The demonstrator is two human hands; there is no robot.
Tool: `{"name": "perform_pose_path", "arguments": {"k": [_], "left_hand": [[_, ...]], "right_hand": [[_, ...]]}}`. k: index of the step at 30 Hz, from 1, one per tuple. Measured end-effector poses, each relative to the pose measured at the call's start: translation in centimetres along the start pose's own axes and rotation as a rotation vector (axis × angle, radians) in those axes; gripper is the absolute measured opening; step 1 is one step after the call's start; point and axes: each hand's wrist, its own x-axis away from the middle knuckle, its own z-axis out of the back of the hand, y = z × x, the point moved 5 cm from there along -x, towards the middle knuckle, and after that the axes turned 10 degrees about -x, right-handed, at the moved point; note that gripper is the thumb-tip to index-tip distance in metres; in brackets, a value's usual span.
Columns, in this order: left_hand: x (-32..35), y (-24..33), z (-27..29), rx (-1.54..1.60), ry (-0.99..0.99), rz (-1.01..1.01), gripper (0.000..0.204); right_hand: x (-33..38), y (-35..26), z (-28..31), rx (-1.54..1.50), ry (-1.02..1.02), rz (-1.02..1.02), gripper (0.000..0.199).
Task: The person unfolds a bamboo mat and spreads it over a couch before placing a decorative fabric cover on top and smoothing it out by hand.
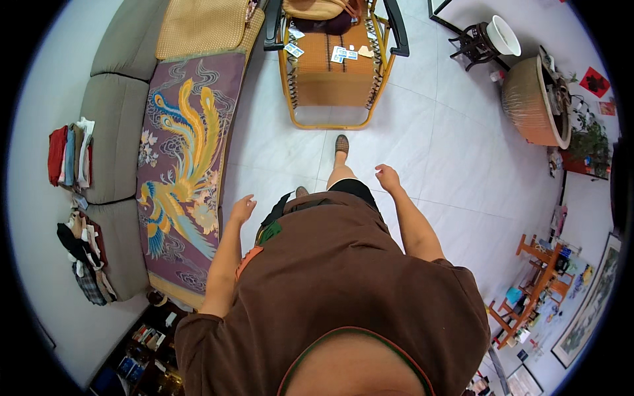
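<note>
My left hand (244, 208) hangs at my left side, beside the sofa seat. Its fingers are loosely bent and apart, and I see nothing in them. My right hand (387, 177) is held out over the tiled floor on my right. Its fingers are half curled with small gaps, also without anything visible in them. Neither hand touches any object. Ahead of me stands a reclining chair (330, 89) with a yellow frame and black armrests. Several cards (344, 54) lie on its orange-brown seat, near a tan cushion-like thing (316, 8).
On the left is a grey sofa (113, 135) with a purple phoenix-patterned mat (181, 165). Folded clothes (70, 153) lie on its back. At right stand a dark stool (473, 45) with a white pot (503, 35), a large brown planter (528, 102) and wooden furniture (536, 287).
</note>
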Motion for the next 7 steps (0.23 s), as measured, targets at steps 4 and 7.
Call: {"name": "perform_pose_path", "arguments": {"k": [4, 7], "left_hand": [[-4.4, 5.1, 3.2, -0.026, -0.016, 0.003, 0.046], [-7.8, 8.6, 4.7, -0.054, -0.065, 0.015, 0.049]], "right_hand": [[-4.6, 1.4, 3.0, 0.005, -0.016, -0.053, 0.027], [-9.1, 1.4, 5.2, 0.007, -0.036, -0.033, 0.027]]}}
